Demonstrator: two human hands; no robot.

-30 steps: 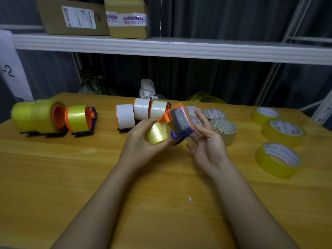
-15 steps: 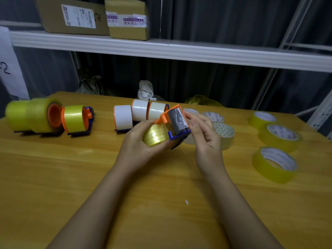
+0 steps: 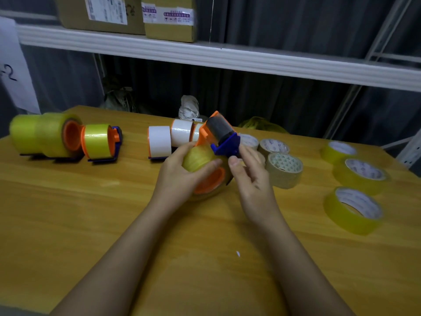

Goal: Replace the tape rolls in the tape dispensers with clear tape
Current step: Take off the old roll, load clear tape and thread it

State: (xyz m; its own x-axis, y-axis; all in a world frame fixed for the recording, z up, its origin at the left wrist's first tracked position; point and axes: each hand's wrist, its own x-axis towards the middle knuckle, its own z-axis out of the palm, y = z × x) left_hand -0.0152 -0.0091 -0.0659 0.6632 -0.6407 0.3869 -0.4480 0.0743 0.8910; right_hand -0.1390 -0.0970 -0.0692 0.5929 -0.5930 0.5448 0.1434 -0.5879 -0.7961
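Note:
Above the middle of the wooden table I hold an orange and blue tape dispenser with a black roller, loaded with a yellow tape roll. My left hand grips the yellow roll from the left, thumb across its front. The orange hub faces me. My right hand is at the dispenser's blue end, thumb just under it and fingers behind it, pinching there. Clear tape rolls lie just right of my hands.
Three dispensers with yellow tape stand at the left, and dispensers with white tape behind my left hand. Three yellow rolls lie flat at the right. A white shelf with cardboard boxes runs overhead behind the table.
The dispenser has tipped up, so its roller points away and the orange hub faces me. My right hand slid from the roller down to the blue end.

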